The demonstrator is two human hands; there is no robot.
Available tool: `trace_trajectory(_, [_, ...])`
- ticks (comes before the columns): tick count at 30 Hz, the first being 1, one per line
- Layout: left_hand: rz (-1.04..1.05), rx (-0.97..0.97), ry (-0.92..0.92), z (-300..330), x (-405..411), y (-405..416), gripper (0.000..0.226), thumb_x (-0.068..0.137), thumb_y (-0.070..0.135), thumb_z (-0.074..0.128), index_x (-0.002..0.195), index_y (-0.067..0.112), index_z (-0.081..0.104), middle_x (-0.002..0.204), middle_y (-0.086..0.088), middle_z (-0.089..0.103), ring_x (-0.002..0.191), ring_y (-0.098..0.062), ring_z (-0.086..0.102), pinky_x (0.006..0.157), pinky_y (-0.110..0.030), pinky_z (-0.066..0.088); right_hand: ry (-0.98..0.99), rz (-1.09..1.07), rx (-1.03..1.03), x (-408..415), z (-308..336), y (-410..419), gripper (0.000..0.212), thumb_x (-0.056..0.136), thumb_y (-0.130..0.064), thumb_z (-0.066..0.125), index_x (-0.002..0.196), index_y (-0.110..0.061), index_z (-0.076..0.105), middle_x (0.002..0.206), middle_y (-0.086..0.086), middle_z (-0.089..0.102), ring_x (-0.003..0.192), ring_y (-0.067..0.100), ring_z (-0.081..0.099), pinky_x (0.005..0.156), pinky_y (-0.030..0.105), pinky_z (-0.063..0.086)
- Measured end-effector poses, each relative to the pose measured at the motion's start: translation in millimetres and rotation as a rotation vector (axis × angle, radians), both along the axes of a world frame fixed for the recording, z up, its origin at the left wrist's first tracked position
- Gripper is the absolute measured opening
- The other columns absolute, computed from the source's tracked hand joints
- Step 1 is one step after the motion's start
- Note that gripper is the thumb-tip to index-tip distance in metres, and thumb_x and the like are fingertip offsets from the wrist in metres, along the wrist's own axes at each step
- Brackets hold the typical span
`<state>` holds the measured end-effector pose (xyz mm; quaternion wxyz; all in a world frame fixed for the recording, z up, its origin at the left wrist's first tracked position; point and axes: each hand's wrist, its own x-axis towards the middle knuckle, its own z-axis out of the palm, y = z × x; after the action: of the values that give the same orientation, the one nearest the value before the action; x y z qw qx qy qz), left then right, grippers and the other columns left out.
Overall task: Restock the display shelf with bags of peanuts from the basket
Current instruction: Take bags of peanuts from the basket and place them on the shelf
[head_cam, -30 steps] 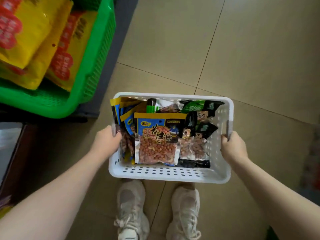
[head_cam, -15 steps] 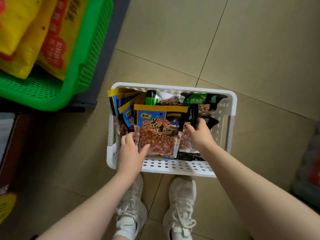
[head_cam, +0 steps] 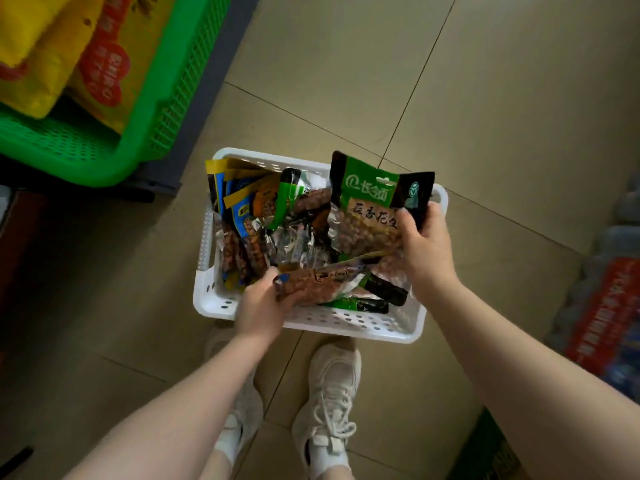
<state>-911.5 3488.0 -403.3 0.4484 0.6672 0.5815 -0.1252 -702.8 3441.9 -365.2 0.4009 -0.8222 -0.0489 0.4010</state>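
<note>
A white perforated basket (head_cam: pixel 349 326) stands on the tiled floor in front of my feet, filled with several bags of peanuts. My right hand (head_cam: pixel 424 244) grips a green-and-black peanut bag (head_cam: pixel 372 206) and holds it upright above the basket's right side. My left hand (head_cam: pixel 261 308) grips a blue peanut bag (head_cam: pixel 318 284) lying flat and tilted over the basket's near edge. More blue-and-yellow bags (head_cam: pixel 239 209) stand at the basket's left side.
A green plastic crate (head_cam: pixel 166 109) with yellow and red snack packets (head_cam: pixel 52 57) sits on the display shelf at the upper left. Packs of bottled water (head_cam: pixel 602 306) stand at the right edge. My white shoes (head_cam: pixel 329 403) are just behind the basket.
One second ago both hands held the basket's sides. They then reached inside; now each hand has lifted a peanut bag, the right one raised upright.
</note>
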Motion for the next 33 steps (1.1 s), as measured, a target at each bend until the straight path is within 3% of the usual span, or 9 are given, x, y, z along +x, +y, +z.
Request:
trace_trajectory(4, [-0.162,0.151,0.079,44,-1,8,0.032,0.09,0.03,0.057,0.111,0.011,0.043,0.103,-0.013,0.066,0.087,-0.036,0.063,0.061,-0.035,0.046,-0.266,0.132,-0.077,10,48,17,0.006,0.098,-0.023,0.038,0.098,-0.017,0.037,0.092,0.0,0.054,0.084,0.018,0.051,0.074,0.035,0.043])
trace_trajectory(8, [-0.43,0.259,0.249,122,-10,36,0.044,0.093,0.04,0.046,0.129,0.018,0.036,0.119,-0.005,0.061,0.098,-0.032,0.063,0.071,-0.037,0.047,-0.35,0.273,-0.119,5,126,24,0.012,0.098,-0.024,0.035,0.094,-0.012,0.035,0.073,-0.006,0.048,0.065,0.017,0.047,0.053,0.032,0.035])
trace_trajectory(13, [-0.493,0.314,0.299,279,-36,69,0.038,0.093,0.036,0.046,0.126,0.019,0.037,0.119,-0.004,0.06,0.102,-0.031,0.062,0.076,-0.037,0.048,-0.371,0.421,-0.095,-7,280,49,0.016,0.098,-0.025,0.038,0.092,-0.011,0.035,0.071,-0.006,0.047,0.064,0.018,0.048,0.048,0.029,0.032])
trace_trajectory(18, [-0.471,0.464,0.373,467,-75,83,0.04,0.094,0.033,0.045,0.129,0.017,0.035,0.115,-0.01,0.062,0.1,-0.034,0.063,0.074,-0.04,0.05,-0.37,0.543,0.092,-31,464,80,0.017,0.096,-0.026,0.043,0.092,-0.01,0.038,0.089,0.009,0.054,0.08,0.027,0.053,0.065,0.033,0.04])
trace_trajectory(23, [-0.319,0.766,0.439,630,-119,70,0.044,0.09,0.027,0.051,0.131,0.019,0.039,0.113,-0.005,0.064,0.091,-0.031,0.067,0.065,-0.038,0.052,-0.417,0.645,0.41,-71,603,110,0.012,0.093,-0.023,0.051,0.089,-0.014,0.044,0.085,0.008,0.056,0.079,0.02,0.049,0.061,0.027,0.027])
trace_trajectory(25, [-0.226,0.971,0.431,691,-142,58,0.043,0.069,0.028,0.076,0.105,0.013,0.058,0.074,-0.008,0.07,0.051,-0.028,0.067,0.035,-0.033,0.046,-0.429,0.664,0.545,-98,653,125,0.01,0.093,-0.021,0.051,0.092,-0.012,0.048,0.085,0.007,0.055,0.081,0.018,0.048,0.062,0.026,0.027])
trace_trajectory(27, [-0.131,1.108,0.406,734,-172,45,0.038,0.063,0.027,0.077,0.088,0.014,0.052,0.052,-0.009,0.063,0.031,-0.029,0.056,0.023,-0.03,0.036,-0.425,0.703,0.658,-128,696,140,0.015,0.093,-0.022,0.051,0.098,-0.008,0.052,0.084,0.007,0.055,0.081,0.017,0.048,0.062,0.025,0.027])
trace_trajectory(31, [0.142,1.282,0.438,814,-238,20,0.035,0.071,0.033,0.069,0.088,0.012,0.046,0.053,-0.016,0.061,0.037,-0.034,0.058,0.029,-0.031,0.042,-0.421,0.806,0.925,-196,778,162,0.018,0.091,-0.027,0.051,0.097,-0.01,0.052,0.084,0.009,0.057,0.081,0.018,0.052,0.071,0.035,0.039])
trace_trajectory(33, [0.312,1.4,0.442,854,-273,4,0.038,0.074,0.04,0.063,0.091,0.012,0.043,0.054,-0.02,0.061,0.04,-0.038,0.058,0.03,-0.029,0.04,-0.377,0.853,1.046,-231,817,168,0.014,0.094,-0.022,0.049,0.1,-0.01,0.053,0.085,0.006,0.057,0.078,0.01,0.051,0.069,0.03,0.038])
